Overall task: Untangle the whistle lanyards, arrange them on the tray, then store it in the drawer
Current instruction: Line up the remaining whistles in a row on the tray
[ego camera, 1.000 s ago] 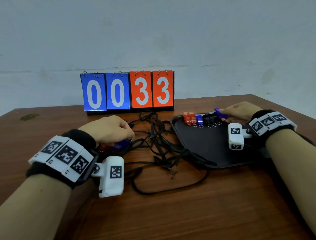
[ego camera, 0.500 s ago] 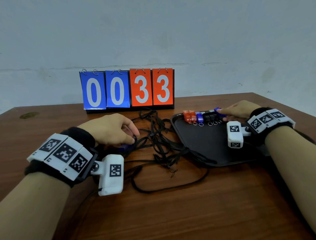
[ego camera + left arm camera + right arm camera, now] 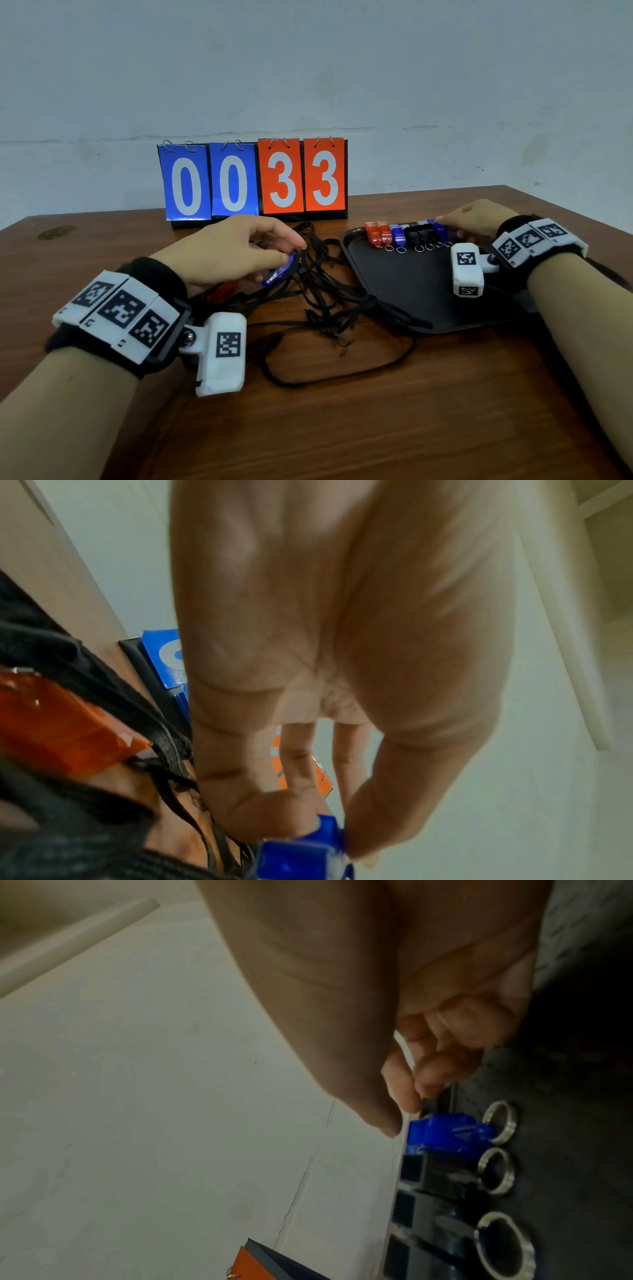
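Note:
On the black tray (image 3: pixel 421 291) a row of orange, blue and black whistles (image 3: pixel 404 234) lines the far rim, each with a key ring. My right hand (image 3: pixel 445 222) hovers at the row's right end. Its thumb and forefinger lie loosely beside the last blue whistle (image 3: pixel 441 1134), which sits on the tray. My left hand (image 3: pixel 291 255) pinches another blue whistle (image 3: pixel 308 850) between thumb and finger, just above the tangled black lanyards (image 3: pixel 325 284). An orange whistle (image 3: pixel 226 287) lies under that hand.
A flip scoreboard (image 3: pixel 253 178) reading 0033 stands at the back of the wooden table (image 3: pixel 376 428), against the wall. One long lanyard loop (image 3: pixel 342 373) trails toward me from the tangle. The lanyards overlap the tray's left rim.
My right hand has lowered its blue whistle into the row on the tray. My left hand has shifted right and forward and now pinches a blue whistle clear of the tangle.

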Action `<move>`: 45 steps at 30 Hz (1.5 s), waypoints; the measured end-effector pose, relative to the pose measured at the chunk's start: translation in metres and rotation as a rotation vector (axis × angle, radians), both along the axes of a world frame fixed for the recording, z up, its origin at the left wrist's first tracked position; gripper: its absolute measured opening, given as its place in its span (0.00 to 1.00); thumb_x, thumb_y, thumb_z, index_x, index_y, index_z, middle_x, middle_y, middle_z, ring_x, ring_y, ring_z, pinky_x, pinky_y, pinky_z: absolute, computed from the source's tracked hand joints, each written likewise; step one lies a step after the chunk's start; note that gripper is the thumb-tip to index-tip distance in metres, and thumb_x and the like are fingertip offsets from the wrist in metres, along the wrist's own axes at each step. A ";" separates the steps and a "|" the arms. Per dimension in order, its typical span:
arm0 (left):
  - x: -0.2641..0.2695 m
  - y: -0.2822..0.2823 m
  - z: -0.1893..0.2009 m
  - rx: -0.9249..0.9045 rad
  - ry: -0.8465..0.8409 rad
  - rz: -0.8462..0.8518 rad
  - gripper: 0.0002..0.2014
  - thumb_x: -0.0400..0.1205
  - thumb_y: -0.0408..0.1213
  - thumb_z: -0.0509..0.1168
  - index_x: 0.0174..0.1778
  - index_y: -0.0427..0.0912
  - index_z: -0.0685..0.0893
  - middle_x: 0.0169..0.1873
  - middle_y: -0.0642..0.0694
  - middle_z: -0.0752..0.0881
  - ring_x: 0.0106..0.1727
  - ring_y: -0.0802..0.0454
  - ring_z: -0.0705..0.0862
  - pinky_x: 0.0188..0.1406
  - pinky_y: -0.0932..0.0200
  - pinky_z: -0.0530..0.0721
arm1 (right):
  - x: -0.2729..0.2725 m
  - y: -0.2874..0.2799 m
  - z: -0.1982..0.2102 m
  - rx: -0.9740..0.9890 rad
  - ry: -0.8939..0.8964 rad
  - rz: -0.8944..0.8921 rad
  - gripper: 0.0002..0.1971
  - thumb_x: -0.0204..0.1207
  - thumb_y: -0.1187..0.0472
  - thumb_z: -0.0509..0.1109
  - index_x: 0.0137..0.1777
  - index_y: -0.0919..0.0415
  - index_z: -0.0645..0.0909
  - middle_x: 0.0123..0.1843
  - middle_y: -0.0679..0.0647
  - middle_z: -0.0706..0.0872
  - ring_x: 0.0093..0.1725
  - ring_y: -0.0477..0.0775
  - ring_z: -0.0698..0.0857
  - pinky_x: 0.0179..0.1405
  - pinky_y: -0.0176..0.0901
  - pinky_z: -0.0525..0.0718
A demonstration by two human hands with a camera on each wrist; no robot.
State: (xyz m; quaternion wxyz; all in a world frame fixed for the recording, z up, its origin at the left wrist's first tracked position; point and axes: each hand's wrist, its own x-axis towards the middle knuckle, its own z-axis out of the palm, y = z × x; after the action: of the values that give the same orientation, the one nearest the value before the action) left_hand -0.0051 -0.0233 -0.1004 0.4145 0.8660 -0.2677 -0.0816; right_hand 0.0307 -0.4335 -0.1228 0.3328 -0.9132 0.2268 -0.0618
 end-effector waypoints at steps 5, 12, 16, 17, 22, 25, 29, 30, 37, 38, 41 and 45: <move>-0.002 -0.004 0.001 -0.120 0.073 -0.053 0.13 0.86 0.29 0.68 0.60 0.50 0.90 0.57 0.47 0.91 0.46 0.59 0.89 0.38 0.66 0.84 | 0.001 0.003 0.002 0.031 -0.052 -0.006 0.19 0.84 0.50 0.68 0.60 0.67 0.86 0.32 0.56 0.78 0.24 0.53 0.73 0.21 0.36 0.71; -0.003 -0.008 0.000 -0.168 0.134 -0.078 0.14 0.87 0.29 0.66 0.64 0.48 0.88 0.56 0.50 0.94 0.60 0.51 0.90 0.42 0.63 0.84 | 0.002 0.013 0.013 0.115 -0.183 0.072 0.18 0.80 0.46 0.70 0.54 0.63 0.85 0.35 0.56 0.83 0.28 0.54 0.75 0.30 0.43 0.74; -0.002 -0.009 -0.001 -0.215 0.131 -0.042 0.15 0.86 0.28 0.67 0.65 0.49 0.88 0.58 0.49 0.93 0.61 0.51 0.90 0.41 0.63 0.84 | -0.006 0.035 0.027 0.082 -0.312 0.185 0.10 0.81 0.51 0.71 0.48 0.58 0.86 0.35 0.50 0.82 0.34 0.51 0.79 0.31 0.41 0.77; -0.001 -0.009 -0.002 -0.246 0.125 -0.027 0.16 0.85 0.28 0.68 0.65 0.50 0.88 0.58 0.47 0.92 0.62 0.51 0.89 0.41 0.63 0.85 | -0.008 0.041 0.029 0.084 -0.334 0.212 0.10 0.82 0.52 0.70 0.49 0.58 0.86 0.36 0.49 0.83 0.33 0.48 0.80 0.31 0.40 0.77; -0.002 -0.011 -0.002 -0.314 0.074 -0.010 0.15 0.85 0.27 0.69 0.62 0.48 0.89 0.55 0.42 0.89 0.46 0.58 0.89 0.38 0.64 0.85 | -0.017 0.067 0.034 0.207 -0.351 0.376 0.09 0.83 0.55 0.70 0.53 0.59 0.88 0.47 0.52 0.88 0.36 0.47 0.83 0.29 0.36 0.77; -0.005 -0.013 -0.001 -0.370 0.054 -0.016 0.16 0.85 0.26 0.69 0.63 0.48 0.89 0.56 0.42 0.89 0.44 0.60 0.87 0.41 0.63 0.85 | -0.025 0.080 0.040 0.358 -0.379 0.472 0.10 0.83 0.56 0.71 0.55 0.61 0.88 0.48 0.55 0.87 0.38 0.47 0.83 0.33 0.36 0.78; -0.009 -0.016 0.000 -0.470 0.049 0.000 0.16 0.82 0.27 0.73 0.62 0.50 0.90 0.58 0.42 0.86 0.46 0.58 0.86 0.44 0.61 0.85 | -0.036 0.095 0.056 0.500 -0.424 0.546 0.08 0.83 0.54 0.72 0.53 0.57 0.88 0.48 0.51 0.88 0.42 0.48 0.85 0.38 0.37 0.81; -0.009 -0.017 0.001 -0.494 0.057 0.005 0.17 0.82 0.27 0.73 0.63 0.50 0.89 0.59 0.42 0.85 0.44 0.57 0.86 0.43 0.61 0.85 | -0.039 0.100 0.058 0.530 -0.418 0.571 0.07 0.83 0.54 0.72 0.53 0.57 0.88 0.48 0.51 0.89 0.42 0.48 0.85 0.38 0.37 0.81; -0.021 -0.029 0.007 -0.653 0.153 0.002 0.23 0.79 0.27 0.75 0.69 0.47 0.84 0.64 0.42 0.82 0.36 0.55 0.86 0.42 0.61 0.87 | -0.056 0.125 0.061 0.495 -0.336 0.752 0.20 0.73 0.49 0.75 0.60 0.61 0.87 0.51 0.56 0.92 0.45 0.50 0.87 0.38 0.36 0.85; -0.022 -0.031 0.008 -0.669 0.157 -0.001 0.23 0.79 0.27 0.75 0.69 0.47 0.84 0.62 0.43 0.83 0.38 0.56 0.87 0.41 0.62 0.87 | -0.056 0.127 0.061 0.490 -0.330 0.764 0.21 0.73 0.49 0.75 0.61 0.62 0.87 0.51 0.57 0.92 0.45 0.50 0.87 0.39 0.37 0.85; -0.026 -0.036 0.009 -0.710 0.168 -0.011 0.22 0.78 0.27 0.75 0.68 0.47 0.85 0.62 0.44 0.82 0.45 0.60 0.89 0.41 0.63 0.86 | -0.058 0.131 0.059 0.471 -0.289 0.813 0.24 0.71 0.48 0.75 0.63 0.62 0.86 0.52 0.57 0.92 0.46 0.51 0.88 0.42 0.40 0.85; -0.027 -0.039 0.009 -0.742 0.196 -0.005 0.26 0.77 0.28 0.76 0.70 0.49 0.83 0.63 0.44 0.82 0.43 0.58 0.90 0.40 0.62 0.87 | -0.063 0.137 0.056 0.402 -0.233 0.903 0.18 0.74 0.49 0.74 0.62 0.54 0.87 0.50 0.52 0.93 0.47 0.52 0.89 0.44 0.42 0.85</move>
State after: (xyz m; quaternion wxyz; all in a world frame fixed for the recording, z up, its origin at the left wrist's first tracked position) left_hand -0.0326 -0.0622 -0.0916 0.7233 0.6445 -0.2399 -0.0625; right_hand -0.0323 -0.2966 -0.0667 0.5188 -0.8251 -0.2216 0.0317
